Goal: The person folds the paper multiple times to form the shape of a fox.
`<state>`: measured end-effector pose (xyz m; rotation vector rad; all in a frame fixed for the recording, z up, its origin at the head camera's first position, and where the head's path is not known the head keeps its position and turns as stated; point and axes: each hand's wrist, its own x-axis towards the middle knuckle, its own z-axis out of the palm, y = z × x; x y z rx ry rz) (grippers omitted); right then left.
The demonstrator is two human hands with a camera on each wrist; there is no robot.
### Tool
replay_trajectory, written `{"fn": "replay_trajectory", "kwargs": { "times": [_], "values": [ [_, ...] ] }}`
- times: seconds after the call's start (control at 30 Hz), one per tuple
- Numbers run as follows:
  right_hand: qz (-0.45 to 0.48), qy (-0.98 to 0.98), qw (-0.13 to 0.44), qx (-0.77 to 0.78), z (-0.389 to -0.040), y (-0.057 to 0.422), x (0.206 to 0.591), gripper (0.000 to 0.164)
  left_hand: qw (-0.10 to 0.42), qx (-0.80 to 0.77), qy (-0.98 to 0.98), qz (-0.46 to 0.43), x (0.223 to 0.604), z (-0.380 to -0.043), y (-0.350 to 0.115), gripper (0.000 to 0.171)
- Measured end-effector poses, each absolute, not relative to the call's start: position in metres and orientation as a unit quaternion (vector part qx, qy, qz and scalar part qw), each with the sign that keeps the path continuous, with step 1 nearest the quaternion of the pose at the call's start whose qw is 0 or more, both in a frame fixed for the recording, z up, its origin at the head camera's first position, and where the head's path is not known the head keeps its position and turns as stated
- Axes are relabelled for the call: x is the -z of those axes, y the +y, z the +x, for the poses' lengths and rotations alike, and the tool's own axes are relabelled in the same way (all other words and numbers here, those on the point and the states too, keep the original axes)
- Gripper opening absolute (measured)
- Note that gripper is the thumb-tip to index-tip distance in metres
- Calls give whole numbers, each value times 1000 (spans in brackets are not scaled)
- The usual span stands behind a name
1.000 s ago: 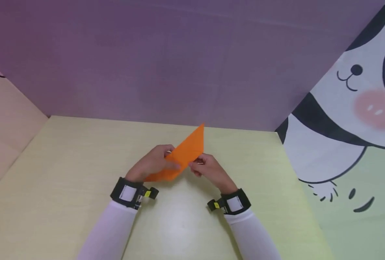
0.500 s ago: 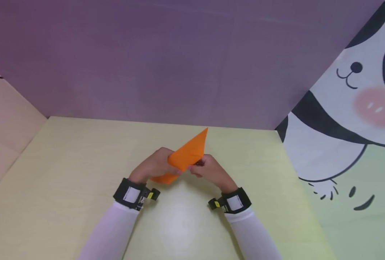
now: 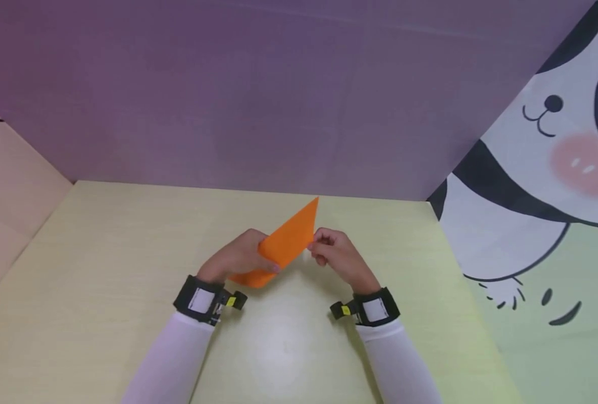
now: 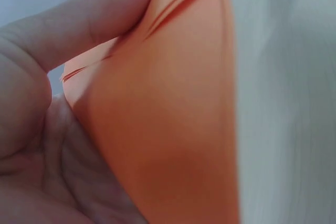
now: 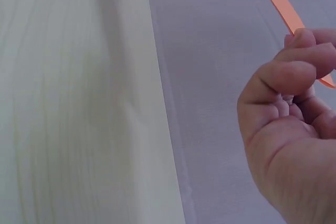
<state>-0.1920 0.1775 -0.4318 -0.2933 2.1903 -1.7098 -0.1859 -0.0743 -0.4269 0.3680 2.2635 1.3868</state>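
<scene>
An orange sheet of folded paper (image 3: 291, 233) is held up at a slant above the table in the head view. My left hand (image 3: 242, 255) grips its lower left part, the thumb lying across the near face. Close up in the left wrist view, crease lines and layered folds cross the paper (image 4: 184, 114) beside the left thumb (image 4: 89, 22). At the paper's right edge, my right hand (image 3: 343, 257) has curled fingers and pinches the border. Seen from the right wrist, the paper (image 5: 278, 1) is a narrow edge running behind the right fingertips. The left fingers behind the sheet are mostly hidden.
A pale wooden table (image 3: 102, 280) spreads under both hands. Purple cloth (image 3: 248, 101) rises behind its back edge. At the right hangs a panel with a panda picture (image 3: 511, 241). Each wrist carries a black strap (image 3: 198, 301) with a small camera.
The right hand has moved slightly right, from beneath the paper's lower edge to its right edge. Bent half a second ago, the sheet now looks flatter. The left hand keeps its grip.
</scene>
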Motion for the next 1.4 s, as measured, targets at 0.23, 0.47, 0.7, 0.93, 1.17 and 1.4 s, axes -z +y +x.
{"fn": "replay_trajectory", "kwargs": {
  "times": [0.23, 0.47, 0.7, 0.93, 1.17, 1.4],
  "values": [
    [-113, 736, 213, 633, -192, 177, 437, 24, 222, -497, 828, 135, 424, -186, -77, 25],
    [-133, 757, 228, 597, -188, 160, 452, 43, 170, -506, 825, 183, 425, -187, -71, 27],
    [-82, 723, 136, 672, -188, 152, 448, 38, -159, -384, 893, 171, 394, -166, -61, 42],
    [-43, 683, 60, 727, -187, 146, 444, 40, 44, -475, 839, 260, 384, -145, -52, 15],
    [-28, 675, 6, 737, -182, 140, 442, 35, 145, -584, 781, 168, 436, -159, -33, 23],
    [4, 657, -4, 754, -177, 132, 443, 30, 58, -715, 695, 47, 453, -164, -24, 32]
  ]
}}
